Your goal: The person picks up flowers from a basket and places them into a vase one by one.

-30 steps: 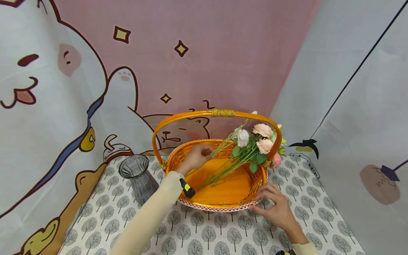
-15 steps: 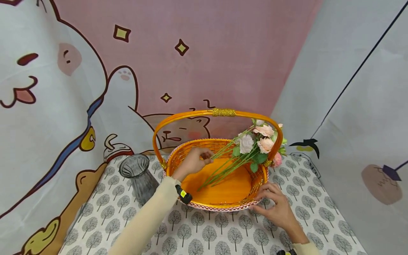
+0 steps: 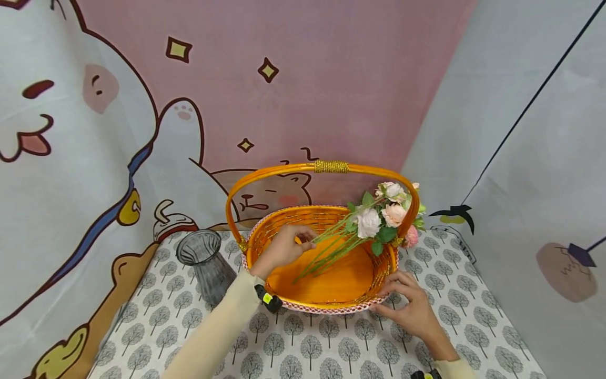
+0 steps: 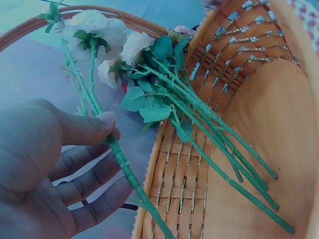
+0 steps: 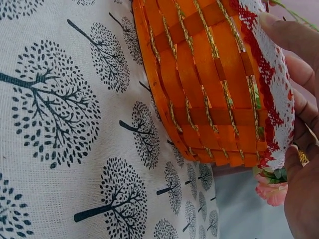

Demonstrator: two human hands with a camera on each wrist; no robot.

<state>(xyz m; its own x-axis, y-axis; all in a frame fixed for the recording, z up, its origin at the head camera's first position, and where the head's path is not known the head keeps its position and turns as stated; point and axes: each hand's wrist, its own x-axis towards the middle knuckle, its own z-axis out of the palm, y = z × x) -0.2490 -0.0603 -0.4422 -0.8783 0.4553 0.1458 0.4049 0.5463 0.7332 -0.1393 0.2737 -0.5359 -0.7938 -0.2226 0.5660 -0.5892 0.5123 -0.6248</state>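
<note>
My left hand (image 3: 286, 246) is over the left part of the orange wicker basket (image 3: 326, 305). It pinches the green stem (image 4: 130, 174) of an artificial rose between thumb and forefinger; a white bloom (image 4: 97, 32) tops that stem in the left wrist view. Several other artificial flowers lie in the basket, stems toward the middle and blooms leaning on the right end, among them a white rose (image 3: 368, 223) and a peach one (image 3: 394, 215). My right hand (image 3: 409, 308) holds the basket's front right rim, which has red and white lace trim (image 5: 279, 99).
A grey ribbed glass vase (image 3: 206, 268) stands left of the basket, beside my left forearm. The basket's tall handle (image 3: 331, 167) arches over the flowers. A tree-print cloth (image 3: 310, 347) covers the table, with cartoon-printed fabric (image 3: 345, 79) behind.
The held stem has shifted: its bloom has dropped and now sits among the other flowers under the handle's right side. My left wrist has drawn slightly left. The right hand stays on the rim.
</note>
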